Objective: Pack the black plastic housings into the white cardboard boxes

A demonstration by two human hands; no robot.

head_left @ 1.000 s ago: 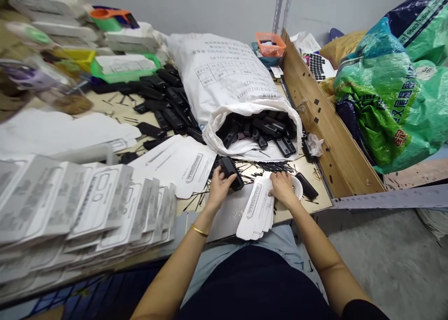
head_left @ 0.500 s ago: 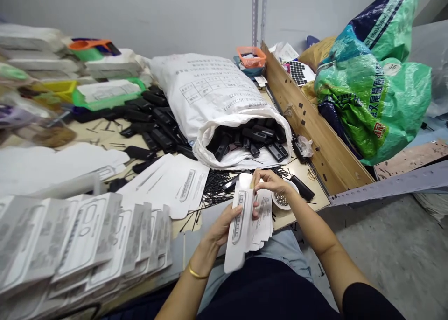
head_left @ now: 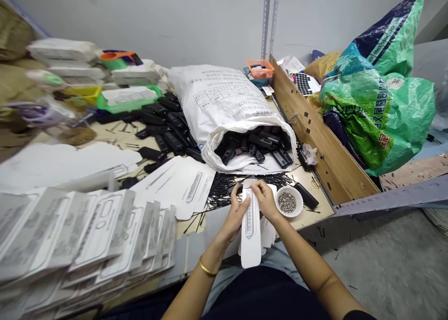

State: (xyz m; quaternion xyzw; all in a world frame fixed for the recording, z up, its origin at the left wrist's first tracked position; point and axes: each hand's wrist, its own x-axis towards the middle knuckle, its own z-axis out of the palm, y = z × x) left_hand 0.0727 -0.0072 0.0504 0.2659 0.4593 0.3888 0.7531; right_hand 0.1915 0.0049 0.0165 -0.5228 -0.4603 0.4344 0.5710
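Observation:
Between my hands is a white printed card sleeve (head_left: 251, 240), long and narrow with rounded ends and a drawing on its face. My left hand (head_left: 235, 217) grips its left edge, thumb on the front. At the upper right edge, my right hand (head_left: 265, 199) closes its fingers on the same card. More white printed cards (head_left: 269, 232) lie beneath it over my lap, partly hidden. A white bowl of small metal screws (head_left: 288, 202) stands just right of my right hand. Beyond my hands lie many thin black sticks (head_left: 224, 191) and a black device (head_left: 306, 196).
A white woven sack (head_left: 224, 96) spills black devices onto the table. Folded printed boxes (head_left: 105, 226) are stacked at left, near flat white cards (head_left: 178, 182). A wooden board (head_left: 315, 133) edges the right side, with a green plastic sack (head_left: 395, 119) beyond.
My right hand has moved down and inward onto the card, uncovering more of the screw bowl. The card now stands straighter and faces me. The view has swung slightly left.

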